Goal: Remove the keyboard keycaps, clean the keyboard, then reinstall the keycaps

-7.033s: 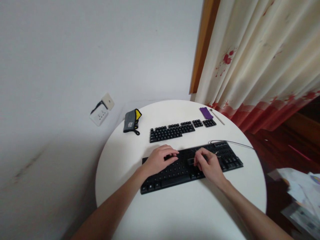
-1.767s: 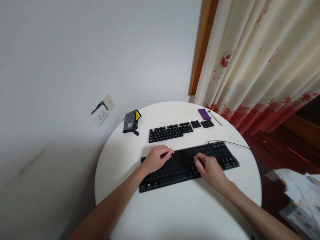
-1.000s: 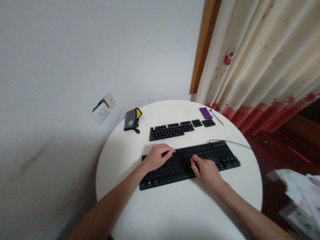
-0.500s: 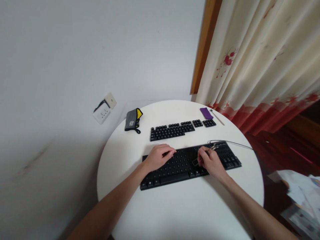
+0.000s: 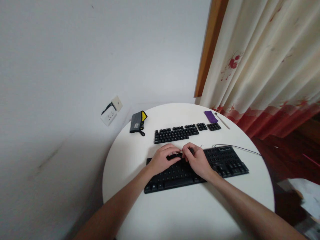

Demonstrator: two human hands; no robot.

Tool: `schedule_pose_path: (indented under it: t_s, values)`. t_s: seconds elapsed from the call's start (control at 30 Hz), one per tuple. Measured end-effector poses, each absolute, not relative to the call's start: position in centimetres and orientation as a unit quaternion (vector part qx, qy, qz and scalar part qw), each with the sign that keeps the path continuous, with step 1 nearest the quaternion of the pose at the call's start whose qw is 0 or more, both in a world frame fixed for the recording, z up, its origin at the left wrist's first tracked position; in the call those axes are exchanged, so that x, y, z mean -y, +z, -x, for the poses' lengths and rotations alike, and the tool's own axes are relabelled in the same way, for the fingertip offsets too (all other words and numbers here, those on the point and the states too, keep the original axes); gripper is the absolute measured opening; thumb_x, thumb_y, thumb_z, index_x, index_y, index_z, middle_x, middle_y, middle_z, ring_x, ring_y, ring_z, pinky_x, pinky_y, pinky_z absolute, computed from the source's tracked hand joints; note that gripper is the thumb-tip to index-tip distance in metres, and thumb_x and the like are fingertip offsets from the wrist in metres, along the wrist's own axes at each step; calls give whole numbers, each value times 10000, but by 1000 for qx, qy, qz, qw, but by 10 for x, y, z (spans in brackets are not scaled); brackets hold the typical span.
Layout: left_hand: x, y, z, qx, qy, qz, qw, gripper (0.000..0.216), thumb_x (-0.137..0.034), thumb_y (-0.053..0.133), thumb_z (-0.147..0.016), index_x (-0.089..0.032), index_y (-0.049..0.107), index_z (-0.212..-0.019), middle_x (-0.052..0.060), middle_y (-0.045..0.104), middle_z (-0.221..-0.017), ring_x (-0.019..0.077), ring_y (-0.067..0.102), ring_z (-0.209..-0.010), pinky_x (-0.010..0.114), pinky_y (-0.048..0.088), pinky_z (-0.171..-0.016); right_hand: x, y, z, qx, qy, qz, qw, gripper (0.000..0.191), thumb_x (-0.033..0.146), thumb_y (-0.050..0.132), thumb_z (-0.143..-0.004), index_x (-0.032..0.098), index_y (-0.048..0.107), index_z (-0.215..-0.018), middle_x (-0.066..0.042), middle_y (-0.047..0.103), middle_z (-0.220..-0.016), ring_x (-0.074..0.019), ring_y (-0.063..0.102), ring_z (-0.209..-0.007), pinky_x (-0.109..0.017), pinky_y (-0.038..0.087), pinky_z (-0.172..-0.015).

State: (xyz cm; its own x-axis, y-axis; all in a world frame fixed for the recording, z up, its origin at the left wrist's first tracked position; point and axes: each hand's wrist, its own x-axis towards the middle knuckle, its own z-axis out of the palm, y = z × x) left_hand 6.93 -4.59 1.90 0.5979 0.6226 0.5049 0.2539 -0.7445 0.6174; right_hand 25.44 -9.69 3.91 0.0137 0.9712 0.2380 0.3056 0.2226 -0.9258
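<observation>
A black keyboard (image 5: 185, 182) lies on the white round table, many of its key positions bare of caps. Above its upper middle part my two hands meet. My right hand (image 5: 196, 160) pinches a thin wire keycap puller (image 5: 199, 147), most of it hidden by the fingers. My left hand (image 5: 163, 160) is curled, thumb and fingertips at the puller's wire end; something small and dark lies between them, too small to make out. Behind the keyboard, removed black keycaps (image 5: 175, 135) stand in ordered rows and blocks.
A folded grey cloth (image 5: 136, 122) with a yellow inside lies at the back left of the table (image 5: 175, 216). A purple cloth (image 5: 211, 116) and a thin brush (image 5: 222, 121) are at the back right. The keyboard's cable (image 5: 240, 146) runs off the right edge.
My right hand has moved left with the keycap puller, from the keyboard's right-middle part to my left hand. The left hand stays over the keyboard. The view has shifted slightly.
</observation>
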Motion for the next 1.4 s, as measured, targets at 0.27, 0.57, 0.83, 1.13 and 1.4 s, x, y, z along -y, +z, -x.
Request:
schedule_pose_path:
  t_s: [0.27,0.57,0.83,1.13,1.4]
  values:
    - [50,21,-74,-245,364,-871,220,179,-214,655,-876,-190,689,-1050,75,687,-988,184,647,-902,330,569,-818,102,23,-259,542,452,507,495,339,447,506,-931,163,689,-905,-44,702,-804,-166,632,-670,-270,517,-609]
    - [50,17,-75,-238,375,-880,169,196,-250,645,-898,-205,703,-1080,66,721,-991,191,657,-903,347,558,-821,105,24,-255,494,440,508,552,295,422,584,-889,161,692,-807,-68,722,-766,-184,661,-659,-288,537,-612]
    - [52,20,-76,-268,384,-842,267,151,-233,662,-883,-197,711,-1021,84,701,-997,200,647,-926,304,558,-713,105,26,-255,510,408,531,540,298,420,554,-895,170,672,-784,-50,698,-731,-171,631,-634,-282,511,-631]
    - [49,24,-72,-261,404,-838,257,145,-170,666,-855,-186,711,-992,78,697,-961,183,637,-892,313,541,-768,109,26,-262,571,322,516,551,304,337,373,-991,202,549,-783,-7,578,-740,-162,562,-745,-280,434,-762]
    - [50,25,-72,-240,422,-825,290,117,-222,702,-844,-172,718,-949,80,702,-905,179,635,-829,270,514,-634,115,23,-255,656,300,512,466,142,228,522,-891,206,620,-992,-29,651,-887,-181,588,-795,-281,446,-736]
